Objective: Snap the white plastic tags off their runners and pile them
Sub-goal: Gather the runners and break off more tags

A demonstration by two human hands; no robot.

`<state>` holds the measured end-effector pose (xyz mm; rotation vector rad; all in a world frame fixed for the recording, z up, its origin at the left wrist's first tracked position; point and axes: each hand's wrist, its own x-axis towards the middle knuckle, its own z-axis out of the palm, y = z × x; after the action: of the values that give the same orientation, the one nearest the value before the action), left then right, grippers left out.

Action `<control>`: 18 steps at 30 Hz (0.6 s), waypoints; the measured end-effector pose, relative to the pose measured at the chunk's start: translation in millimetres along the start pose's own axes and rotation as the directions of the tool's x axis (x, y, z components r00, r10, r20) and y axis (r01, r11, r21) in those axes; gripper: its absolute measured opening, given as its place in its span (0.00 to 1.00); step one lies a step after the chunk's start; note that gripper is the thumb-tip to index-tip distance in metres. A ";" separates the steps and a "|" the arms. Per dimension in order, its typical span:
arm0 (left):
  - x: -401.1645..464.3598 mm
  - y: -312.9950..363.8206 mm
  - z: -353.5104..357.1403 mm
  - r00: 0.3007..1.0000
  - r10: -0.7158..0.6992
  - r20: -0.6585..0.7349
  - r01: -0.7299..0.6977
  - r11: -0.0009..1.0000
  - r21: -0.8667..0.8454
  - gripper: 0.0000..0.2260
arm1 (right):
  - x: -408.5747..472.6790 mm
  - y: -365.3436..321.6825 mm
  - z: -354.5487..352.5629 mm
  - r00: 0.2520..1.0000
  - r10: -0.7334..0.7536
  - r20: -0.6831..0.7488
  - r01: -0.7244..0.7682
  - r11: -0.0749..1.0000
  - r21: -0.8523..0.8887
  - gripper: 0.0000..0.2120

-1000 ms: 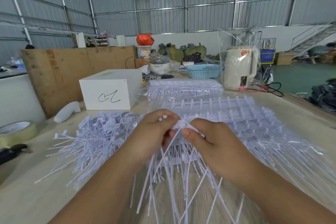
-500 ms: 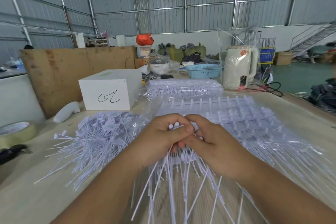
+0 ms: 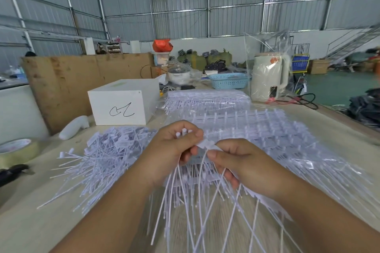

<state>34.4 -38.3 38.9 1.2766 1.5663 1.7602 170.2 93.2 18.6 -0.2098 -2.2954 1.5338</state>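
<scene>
Head view first gives us the pale worktable [image 3: 30, 230], with a wide spread of white tags still on their runners [image 3: 267, 139] under clear plastic across its right half. To the left lies our heap of loose tags [image 3: 107, 156], their thin tails fanned toward the table edge. Behind the heap stands a white box [image 3: 121, 104] with a black scribble on its face, and further right a cream kettle [image 3: 269, 80] wrapped in clear film beside a blue basket [image 3: 228, 80]. A roll of tape [image 3: 17, 149] sits at the far left edge. Above the spread, our left hand [image 3: 174, 152] is curled round a bundle of tags, their stubs poking out above the fingers. Our right hand [image 3: 242, 162] pinches one flat white tag [image 3: 207, 144] between thumb and forefinger, just beside the left.
</scene>
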 end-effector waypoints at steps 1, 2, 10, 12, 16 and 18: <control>-0.2 -1.0 -0.2 1.000 0.001 0.029 -0.001 1.000 0.000 0.05 | 0.2 -0.6 0.1 1.000 -0.008 -0.010 0.008 1.000 -0.028 0.18; -0.4 -2.3 0.2 0.998 0.002 0.056 -0.002 1.000 -0.008 0.06 | 0.5 -1.0 0.2 0.999 -0.015 -0.028 0.013 0.999 -0.044 0.19; 4.9 -15.9 14.1 0.988 0.098 -0.120 -0.090 0.993 0.074 0.13 | 2.9 -3.1 8.6 0.966 -0.055 -0.251 0.035 0.996 -0.085 0.19; 5.3 -18.3 20.6 0.977 0.115 -0.181 -0.096 0.989 0.110 0.16 | 3.9 -2.9 12.0 0.952 -0.070 -0.298 0.038 0.993 -0.111 0.19; 7.5 -14.6 11.9 0.879 0.075 -0.471 -0.048 0.996 0.068 0.12 | 4.3 -3.2 9.8 0.905 -0.105 -0.412 0.062 0.991 -0.116 0.22; 8.9 -9.4 -4.0 0.848 0.017 -0.530 -0.011 1.000 0.015 0.09 | 3.5 -3.2 5.4 0.911 -0.096 -0.401 0.067 0.994 -0.086 0.22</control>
<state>24.6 -30.7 33.3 0.8336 1.8521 2.2483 165.2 88.4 20.5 -0.4046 -2.0012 1.2315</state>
